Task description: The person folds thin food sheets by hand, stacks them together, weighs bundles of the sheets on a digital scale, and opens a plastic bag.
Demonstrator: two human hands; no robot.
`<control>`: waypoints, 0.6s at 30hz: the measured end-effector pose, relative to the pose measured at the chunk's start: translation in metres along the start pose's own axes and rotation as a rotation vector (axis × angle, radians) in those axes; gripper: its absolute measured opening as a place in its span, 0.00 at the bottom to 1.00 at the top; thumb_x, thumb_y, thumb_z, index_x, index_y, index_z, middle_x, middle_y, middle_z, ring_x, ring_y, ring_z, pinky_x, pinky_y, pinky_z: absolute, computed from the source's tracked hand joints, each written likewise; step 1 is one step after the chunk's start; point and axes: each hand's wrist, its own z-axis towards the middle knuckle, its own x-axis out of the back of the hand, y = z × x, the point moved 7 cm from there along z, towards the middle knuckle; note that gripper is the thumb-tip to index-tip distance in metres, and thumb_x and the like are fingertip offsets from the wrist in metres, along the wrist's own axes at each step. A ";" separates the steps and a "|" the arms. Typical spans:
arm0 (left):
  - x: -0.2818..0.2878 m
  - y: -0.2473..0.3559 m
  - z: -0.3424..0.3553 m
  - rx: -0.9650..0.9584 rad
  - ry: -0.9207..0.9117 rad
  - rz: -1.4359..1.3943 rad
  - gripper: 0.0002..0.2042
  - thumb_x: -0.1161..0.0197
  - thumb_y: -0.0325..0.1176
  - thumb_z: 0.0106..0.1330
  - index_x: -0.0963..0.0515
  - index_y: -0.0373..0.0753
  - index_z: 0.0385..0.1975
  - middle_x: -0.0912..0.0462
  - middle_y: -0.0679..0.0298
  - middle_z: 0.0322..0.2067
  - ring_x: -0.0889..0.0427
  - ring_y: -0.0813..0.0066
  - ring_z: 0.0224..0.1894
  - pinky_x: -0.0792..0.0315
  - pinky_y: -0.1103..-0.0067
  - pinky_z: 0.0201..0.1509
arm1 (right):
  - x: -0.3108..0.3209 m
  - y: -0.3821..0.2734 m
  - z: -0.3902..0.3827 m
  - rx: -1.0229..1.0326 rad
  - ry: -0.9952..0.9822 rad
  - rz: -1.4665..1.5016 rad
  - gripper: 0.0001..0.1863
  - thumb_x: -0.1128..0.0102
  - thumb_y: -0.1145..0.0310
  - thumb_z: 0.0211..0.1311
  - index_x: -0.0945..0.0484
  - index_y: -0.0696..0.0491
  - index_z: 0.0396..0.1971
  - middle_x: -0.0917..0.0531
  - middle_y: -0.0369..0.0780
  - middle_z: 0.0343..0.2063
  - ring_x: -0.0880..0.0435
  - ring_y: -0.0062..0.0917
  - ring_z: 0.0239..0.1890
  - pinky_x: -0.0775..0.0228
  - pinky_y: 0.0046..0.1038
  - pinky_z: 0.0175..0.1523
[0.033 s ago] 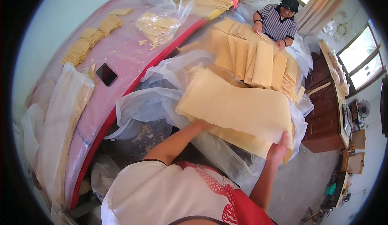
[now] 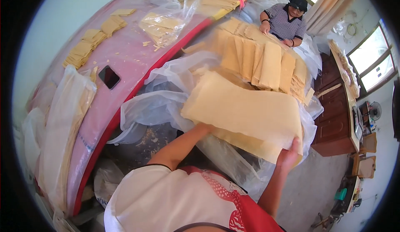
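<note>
A pink table (image 2: 125,44) stood at ten o'clock, and at three a tan sheet (image 2: 246,107) had its edge in the fingers (image 2: 296,143) of the right hand (image 2: 287,157), the grip of the left hand (image 2: 206,128) too hidden to tell, apparently a handling step wanting even support next.

Left of the left hand (image 2: 204,129) I see a pink, red-edged surface (image 2: 130,64) bearing a dark phone (image 2: 109,77), tan sheet stacks (image 2: 85,47) and a clear plastic bag (image 2: 178,23).

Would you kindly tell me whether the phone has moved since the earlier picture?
No, the phone shows no visible shift in any direction against the red table edge.
</note>
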 end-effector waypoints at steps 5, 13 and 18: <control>0.025 -0.037 -0.003 0.032 0.059 -0.015 0.24 0.48 0.38 0.62 0.38 0.34 0.56 0.31 0.50 0.52 0.34 0.57 0.57 0.39 0.66 0.59 | 0.058 0.029 -0.004 -0.118 -0.007 -0.011 0.23 0.51 0.66 0.64 0.37 0.60 0.56 0.29 0.42 0.52 0.29 0.29 0.53 0.37 0.34 0.59; 0.050 -0.013 -0.049 -0.173 0.090 -0.124 0.23 0.47 0.38 0.62 0.38 0.34 0.55 0.30 0.50 0.51 0.34 0.59 0.57 0.38 0.68 0.58 | 0.106 0.152 -0.060 -0.416 0.119 -0.044 0.20 0.49 0.61 0.63 0.33 0.51 0.53 0.25 0.36 0.47 0.24 0.24 0.45 0.27 0.30 0.41; 0.052 0.042 -0.117 -0.398 0.158 -0.122 0.23 0.47 0.38 0.62 0.38 0.33 0.55 0.29 0.50 0.51 0.34 0.60 0.57 0.38 0.69 0.58 | 0.087 0.193 -0.070 -0.580 0.083 0.041 0.16 0.50 0.58 0.64 0.30 0.49 0.47 0.20 0.36 0.38 0.20 0.24 0.35 0.26 0.28 0.34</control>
